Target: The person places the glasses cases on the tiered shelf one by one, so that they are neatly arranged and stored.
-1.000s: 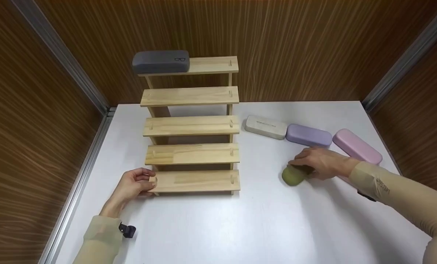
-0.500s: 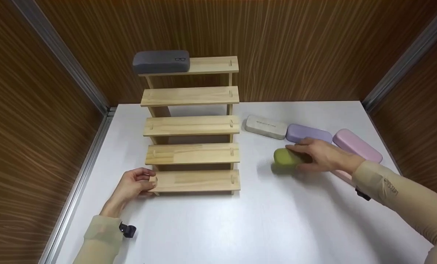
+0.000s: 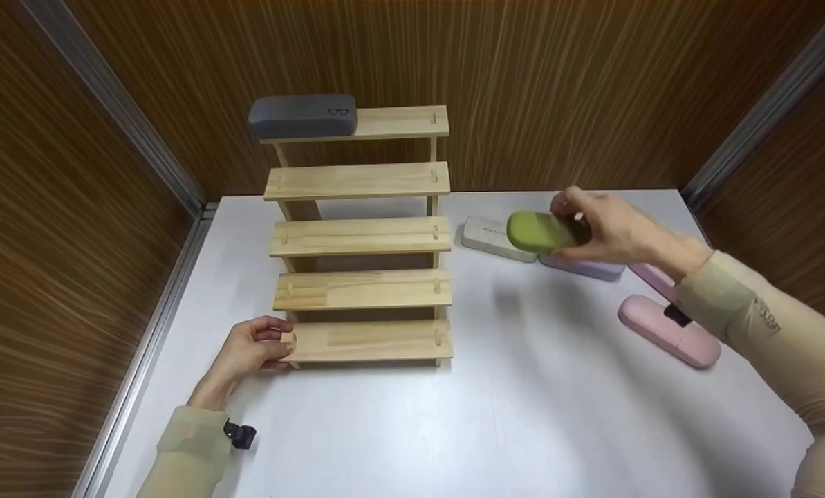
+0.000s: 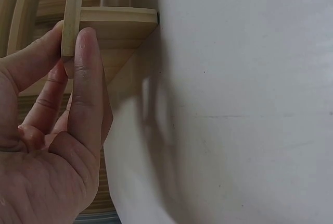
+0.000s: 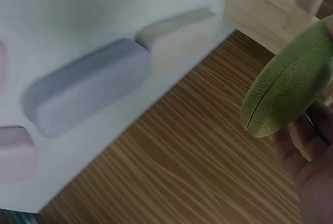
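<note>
My right hand point(image 3: 609, 228) grips a green glasses case point(image 3: 538, 232) above the table, in front of the white and purple cases. In the right wrist view the green case point(image 5: 291, 78) shows its seam, with fingers curled under it. My left hand point(image 3: 246, 351) pinches the left end of the lowest board of a wooden step shelf point(image 3: 371, 342). The left wrist view shows the thumb and fingers of that hand point(image 4: 57, 146) on both faces of the board point(image 4: 73, 15). On the top step, at its left end, lies a grey glasses case point(image 3: 303, 116).
A white case point(image 3: 485, 238), a purple case point(image 3: 585, 268) and a pink case point(image 3: 651, 279) lie in a row at the back right of the white table point(image 3: 384, 429). Another pink case point(image 3: 668, 332) lies nearer, below the right forearm. Wood-grain walls enclose the table.
My right hand has lifted the green case off the table and carried it up and away from me, toward the white case. The left hand has stayed on the shelf.
</note>
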`<state>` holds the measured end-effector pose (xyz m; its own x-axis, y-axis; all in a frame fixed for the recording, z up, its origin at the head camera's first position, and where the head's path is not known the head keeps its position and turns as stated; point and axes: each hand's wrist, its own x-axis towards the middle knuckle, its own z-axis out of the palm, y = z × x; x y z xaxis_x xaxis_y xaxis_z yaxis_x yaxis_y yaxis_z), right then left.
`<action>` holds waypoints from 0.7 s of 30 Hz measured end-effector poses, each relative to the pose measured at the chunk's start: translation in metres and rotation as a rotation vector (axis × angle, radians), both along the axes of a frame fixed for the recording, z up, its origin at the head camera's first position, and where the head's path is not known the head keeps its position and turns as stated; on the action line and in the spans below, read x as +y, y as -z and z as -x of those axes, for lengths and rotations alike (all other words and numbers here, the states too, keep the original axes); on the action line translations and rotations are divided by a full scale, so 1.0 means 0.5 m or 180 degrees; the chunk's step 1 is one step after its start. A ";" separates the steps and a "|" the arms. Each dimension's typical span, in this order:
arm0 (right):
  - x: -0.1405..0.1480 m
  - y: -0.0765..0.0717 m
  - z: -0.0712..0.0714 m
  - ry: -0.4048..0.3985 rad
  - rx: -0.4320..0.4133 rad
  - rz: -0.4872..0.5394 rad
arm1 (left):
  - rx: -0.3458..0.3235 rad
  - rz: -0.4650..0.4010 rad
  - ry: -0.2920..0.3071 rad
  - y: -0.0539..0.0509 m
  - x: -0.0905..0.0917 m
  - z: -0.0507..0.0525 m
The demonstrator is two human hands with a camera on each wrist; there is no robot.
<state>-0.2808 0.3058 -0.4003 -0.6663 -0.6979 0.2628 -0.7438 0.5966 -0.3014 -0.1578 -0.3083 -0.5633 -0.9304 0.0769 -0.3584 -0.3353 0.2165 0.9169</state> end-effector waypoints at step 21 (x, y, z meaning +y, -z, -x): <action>-0.178 -0.230 0.132 0.0198 0.0167 0.0220 | -0.0039 -0.0009 -0.0042 0.000 0.004 -0.015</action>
